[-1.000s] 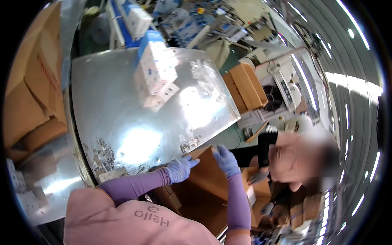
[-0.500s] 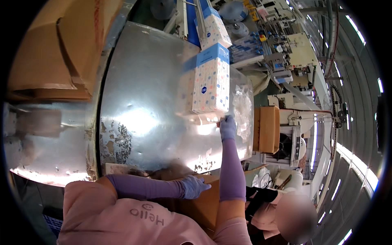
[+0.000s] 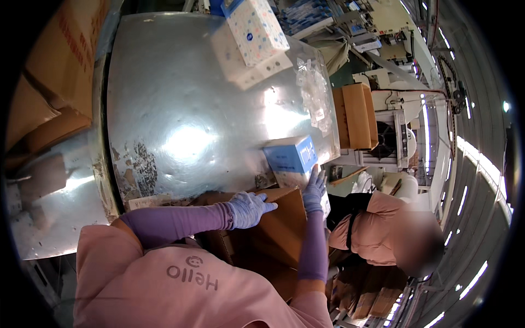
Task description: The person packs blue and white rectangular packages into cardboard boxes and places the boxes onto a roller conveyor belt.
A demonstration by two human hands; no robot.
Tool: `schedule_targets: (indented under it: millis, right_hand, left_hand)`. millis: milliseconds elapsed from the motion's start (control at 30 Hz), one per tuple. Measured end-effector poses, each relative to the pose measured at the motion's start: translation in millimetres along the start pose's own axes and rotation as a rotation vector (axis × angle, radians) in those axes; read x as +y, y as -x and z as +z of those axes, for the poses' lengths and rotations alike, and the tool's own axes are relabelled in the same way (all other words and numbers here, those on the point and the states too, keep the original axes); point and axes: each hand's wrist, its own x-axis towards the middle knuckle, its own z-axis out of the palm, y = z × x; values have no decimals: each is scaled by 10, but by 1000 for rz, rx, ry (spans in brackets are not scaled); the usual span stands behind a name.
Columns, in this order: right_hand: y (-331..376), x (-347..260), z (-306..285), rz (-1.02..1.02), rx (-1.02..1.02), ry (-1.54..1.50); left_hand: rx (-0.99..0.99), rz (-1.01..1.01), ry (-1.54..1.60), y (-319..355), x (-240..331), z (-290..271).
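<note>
Overlapping the near right edge of the grey metal surface (image 3: pixel 175 87), in this view, a rectangular package with a blue end and a white body (image 3: pixel 289 157) sits tilted just behind the upright flap of an open brown cardboard carton (image 3: pixel 284 210). The right hand, in a pale blue-violet glove (image 3: pixel 314 192), lies on the package with its fingers extended along it; whether they clamp it or only press on it cannot be told, as the far side is hidden. The left hand, in a matching glove (image 3: pixel 247 211), lies at the carton's rim with the fingers partly extended; a firm grasp on the cardboard cannot be confirmed.

Potential faults:

1. Slipping. Smooth gloves against a smooth-looking wrapper may give poor friction; a light one-handed hold could let the package drop beside the carton.
2. Snagging. The raised flap stands close to the package; a low corner could catch, fold the flap or crease the wrapper.
3. Carton shift. Pushing against a lightly steadied carton could turn it.
4. Contact. A co-worker in pink (image 3: pixel 363 232) stands near the right forearm; a wide swing could strike that person.
</note>
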Motion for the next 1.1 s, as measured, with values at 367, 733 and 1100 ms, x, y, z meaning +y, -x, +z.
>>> schedule_targets:
  millis: [367, 733, 1100]
  right_hand:
    - [-88, -163, -198, -23, -29, -223]
    - [-153, -340, -483, 16, -66, -217]
    - [-112, -222, -339, 22, -101, -254]
  left_hand:
    - [404, -66, -234, -310, -580, -1187]
    - [373, -578, -1284, -1902, -2017, -2882]
    - [139, -636, -387, -1491, -1936, -2772]
